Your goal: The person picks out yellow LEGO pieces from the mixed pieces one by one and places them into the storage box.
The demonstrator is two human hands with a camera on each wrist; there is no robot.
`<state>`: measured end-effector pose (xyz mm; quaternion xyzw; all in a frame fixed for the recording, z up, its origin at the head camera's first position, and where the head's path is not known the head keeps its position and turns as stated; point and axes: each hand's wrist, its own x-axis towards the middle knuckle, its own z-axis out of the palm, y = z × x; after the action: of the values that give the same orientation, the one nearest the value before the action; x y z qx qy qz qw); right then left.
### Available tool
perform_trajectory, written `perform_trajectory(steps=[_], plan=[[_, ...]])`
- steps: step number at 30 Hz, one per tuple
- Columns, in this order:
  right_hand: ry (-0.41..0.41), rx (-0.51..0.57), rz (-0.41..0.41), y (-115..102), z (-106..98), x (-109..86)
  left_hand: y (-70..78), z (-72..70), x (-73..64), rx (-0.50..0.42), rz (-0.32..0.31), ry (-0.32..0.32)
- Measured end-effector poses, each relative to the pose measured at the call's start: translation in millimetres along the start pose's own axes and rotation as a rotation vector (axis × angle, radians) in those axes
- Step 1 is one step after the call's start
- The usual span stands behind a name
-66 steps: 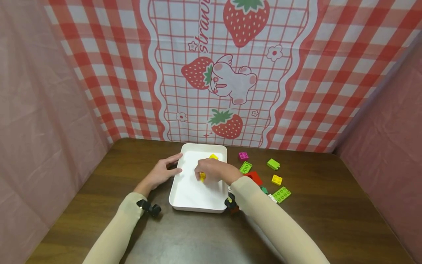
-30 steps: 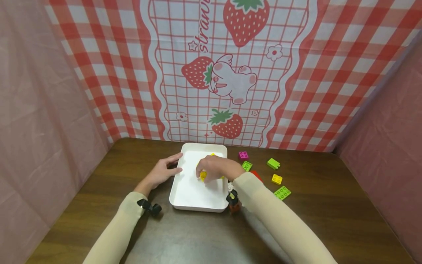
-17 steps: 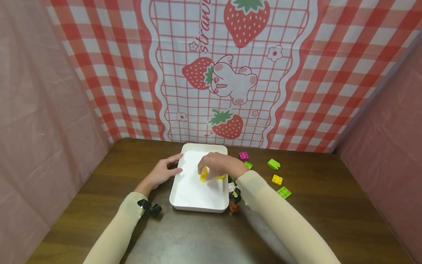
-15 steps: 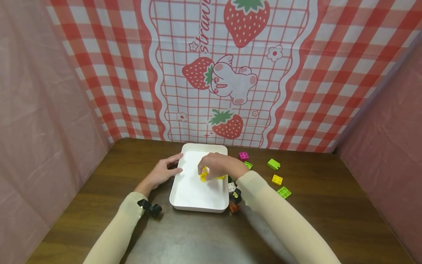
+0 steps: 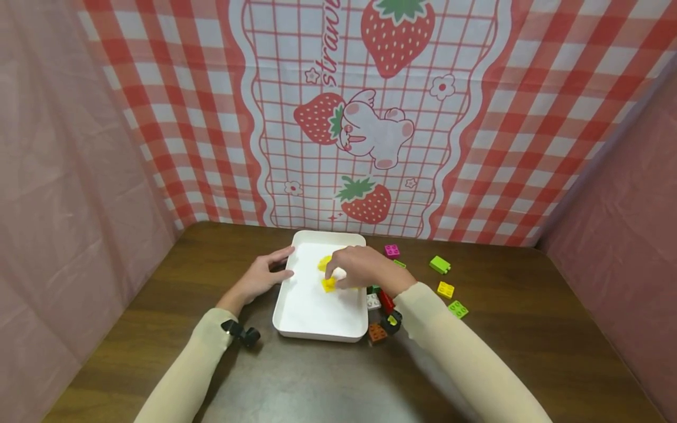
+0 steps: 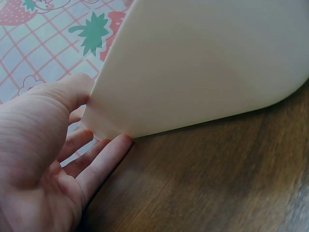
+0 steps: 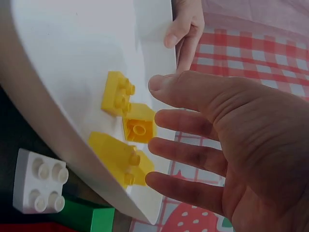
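My left hand (image 5: 260,277) rests at the left wall of a shallow white tray (image 5: 319,336), its thumb and fingers extended. In the left wrist view, the fingertips touch the tray's outer wall. My right hand (image 5: 359,267) hovers inside the tray's right half, hiding part of the contents. Several yellow toy building bricks lie in the tray; one brick (image 7: 116,94) shows its studs, another brick (image 7: 139,129) turns its hollow underside up, and a longer one (image 7: 113,154) lies nearer the wall. The right wrist view shows straight, spread fingers just off these bricks, holding nothing.
Right of the tray lie a white brick (image 5: 373,301), a brown brick (image 5: 377,333), a black piece (image 5: 392,321), a red piece (image 5: 386,301), a magenta brick (image 5: 392,251), lime bricks (image 5: 440,264) and a yellow brick (image 5: 446,289). Checked cloth hangs behind the table (image 5: 296,382).
My right hand has let go of a yellow brick and drawn slightly right, uncovering yellow bricks in the tray. The forearm has shifted right, revealing the brown and red pieces. My left hand stays put.
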<state>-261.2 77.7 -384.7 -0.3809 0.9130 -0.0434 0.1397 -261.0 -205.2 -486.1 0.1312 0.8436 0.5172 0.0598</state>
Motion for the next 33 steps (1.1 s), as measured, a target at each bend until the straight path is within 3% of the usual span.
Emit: perform_trajectory(steps=[24,33], plan=[[0.132,-0.023,0.025,5,5,-32.1,-2.0,-0.6,1.3,0.007,0.014,0.008],[0.196,-0.057,0.052,15,17,-45.7,-2.8,-0.1,1.8,-0.003,0.013,0.009]])
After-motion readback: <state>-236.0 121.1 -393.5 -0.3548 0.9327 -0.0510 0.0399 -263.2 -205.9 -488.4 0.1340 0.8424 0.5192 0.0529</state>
